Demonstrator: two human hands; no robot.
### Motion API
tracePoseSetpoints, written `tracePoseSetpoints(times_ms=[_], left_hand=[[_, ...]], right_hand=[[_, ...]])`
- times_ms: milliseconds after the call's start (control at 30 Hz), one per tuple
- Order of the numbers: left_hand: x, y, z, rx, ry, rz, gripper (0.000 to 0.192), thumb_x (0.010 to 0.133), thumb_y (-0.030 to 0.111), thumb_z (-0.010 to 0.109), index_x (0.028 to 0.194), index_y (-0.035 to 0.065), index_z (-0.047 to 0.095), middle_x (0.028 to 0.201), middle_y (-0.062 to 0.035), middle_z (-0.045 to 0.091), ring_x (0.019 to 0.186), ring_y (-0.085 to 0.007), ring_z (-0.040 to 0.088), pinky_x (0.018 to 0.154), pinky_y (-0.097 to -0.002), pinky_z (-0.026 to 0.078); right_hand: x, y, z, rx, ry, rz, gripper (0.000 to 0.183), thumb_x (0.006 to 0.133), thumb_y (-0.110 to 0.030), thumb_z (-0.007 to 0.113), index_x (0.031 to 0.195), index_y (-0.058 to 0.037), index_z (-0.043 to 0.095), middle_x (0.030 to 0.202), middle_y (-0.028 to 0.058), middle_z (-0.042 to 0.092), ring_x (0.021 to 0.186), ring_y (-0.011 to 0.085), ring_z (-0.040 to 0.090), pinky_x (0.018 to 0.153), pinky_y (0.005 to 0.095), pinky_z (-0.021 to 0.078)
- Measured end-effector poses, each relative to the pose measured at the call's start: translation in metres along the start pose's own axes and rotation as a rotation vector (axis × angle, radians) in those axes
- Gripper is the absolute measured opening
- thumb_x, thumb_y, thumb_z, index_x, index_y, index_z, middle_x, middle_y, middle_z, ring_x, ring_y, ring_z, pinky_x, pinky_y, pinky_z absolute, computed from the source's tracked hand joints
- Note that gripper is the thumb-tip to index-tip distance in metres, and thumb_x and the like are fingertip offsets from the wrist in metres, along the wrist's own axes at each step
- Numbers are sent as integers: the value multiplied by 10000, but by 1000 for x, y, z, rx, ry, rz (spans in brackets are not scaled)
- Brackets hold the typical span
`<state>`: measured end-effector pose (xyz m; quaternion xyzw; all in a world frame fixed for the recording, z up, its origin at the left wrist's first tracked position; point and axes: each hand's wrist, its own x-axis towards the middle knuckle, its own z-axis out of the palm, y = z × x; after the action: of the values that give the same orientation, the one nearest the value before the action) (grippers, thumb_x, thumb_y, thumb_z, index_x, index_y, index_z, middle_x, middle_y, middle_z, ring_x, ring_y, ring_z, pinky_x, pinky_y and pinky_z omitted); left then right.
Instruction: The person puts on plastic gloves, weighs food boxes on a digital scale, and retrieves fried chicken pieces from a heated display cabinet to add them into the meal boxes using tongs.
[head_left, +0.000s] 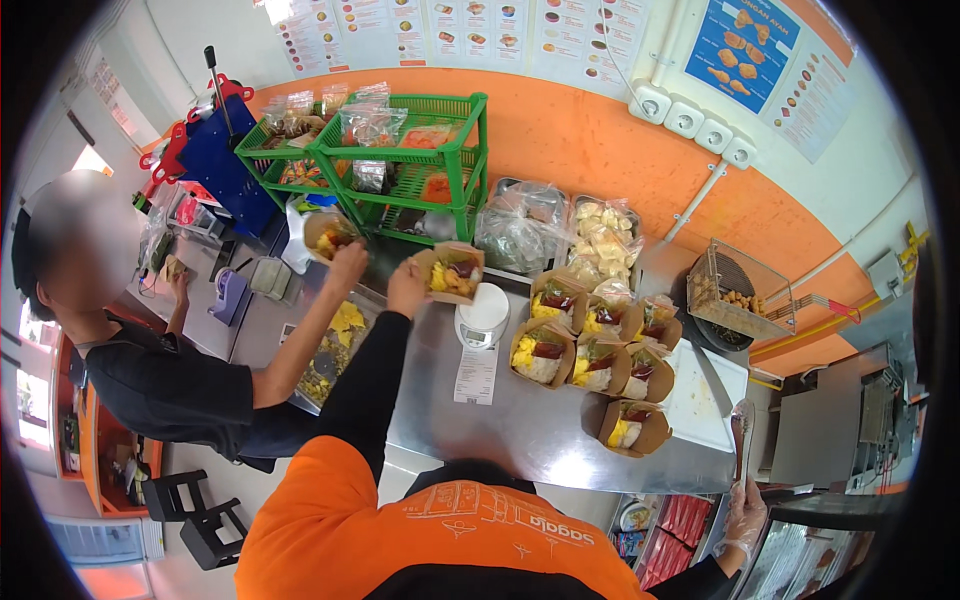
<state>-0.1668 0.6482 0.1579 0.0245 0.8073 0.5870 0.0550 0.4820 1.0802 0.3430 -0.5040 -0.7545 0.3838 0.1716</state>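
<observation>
My left hand (407, 288) grips the side of a brown paper food box (450, 276) above the steel counter, behind the white kitchen scale (481, 315). Yellow egg, fried pieces and a dark sauce packet show inside it. Out at the far right, my right hand (742, 517) wears a clear plastic glove. It holds a long-handled utensil (741, 431) upright, either tongs or a spoon. Several open food boxes (541, 352) stand grouped right of the scale, with rice, egg and sauce packets inside. One more box (634, 429) sits nearer the counter's front edge.
A co-worker (172, 382) in black stands at left, one hand (349, 262) by another food box (324, 236). Green racks (450, 154) hold bagged goods. A knife (712, 382) lies over a white cutting board (694, 405). A fry basket (739, 289) sits behind; a paper receipt (475, 375) lies by the scale.
</observation>
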Motion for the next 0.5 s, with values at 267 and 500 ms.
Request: tracePoseSetpoints(times_ms=[267, 500], left_hand=[[97, -42, -31, 639, 96, -30, 402, 1006, 284, 557, 1303, 23, 628, 1143, -231, 709, 1057, -383, 687, 961, -427, 536], [144, -66, -96, 1038, 59, 187, 359, 955, 296, 586, 1071, -24, 703, 1065, -225, 738, 1019, -370, 725, 881, -481, 577]], right_hand=[[-17, 0, -11, 57, 79, 45, 397, 985, -159, 719, 1333, 24, 664, 921, -28, 653, 742, 42, 503, 645, 198, 414], [-32, 4, -31, -154, 90, -15, 488, 999, -346, 659, 1311, 29, 668, 826, 9, 639, 658, 70, 470, 573, 245, 398]])
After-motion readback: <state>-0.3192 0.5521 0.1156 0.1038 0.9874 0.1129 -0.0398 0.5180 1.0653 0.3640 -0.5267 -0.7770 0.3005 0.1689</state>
